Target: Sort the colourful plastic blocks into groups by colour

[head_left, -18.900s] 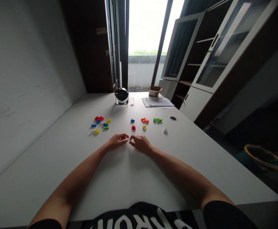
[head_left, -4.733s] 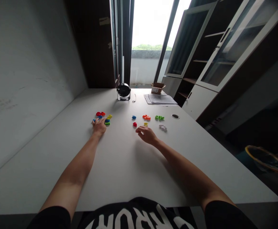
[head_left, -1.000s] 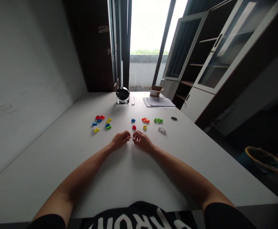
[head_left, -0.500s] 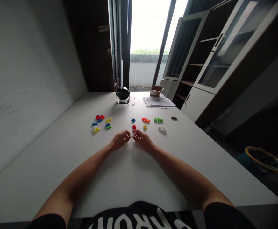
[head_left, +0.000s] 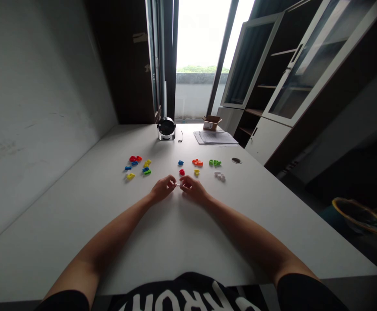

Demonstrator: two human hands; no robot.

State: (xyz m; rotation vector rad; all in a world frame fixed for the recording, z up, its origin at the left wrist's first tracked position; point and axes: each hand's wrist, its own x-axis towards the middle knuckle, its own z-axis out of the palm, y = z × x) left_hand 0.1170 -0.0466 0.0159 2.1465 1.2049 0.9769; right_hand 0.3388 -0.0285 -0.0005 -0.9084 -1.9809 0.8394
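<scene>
Now our left hand and right hand pinch a small white piece, seven o'clock from the red block. Long axis roughly nine-to-three, facing unclear! At six o'clock, our shirt lettering runs off-frame.

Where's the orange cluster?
Head view, just right of centre: the orange cluster lies between a blue piece and green pieces, beyond a yellow piece and the right hand.

Held between the left hand and the right hand: a small white piece, partly covered, exact outline too tiny to tell. Just on the near side of the red piece, close but not touching it.
</scene>
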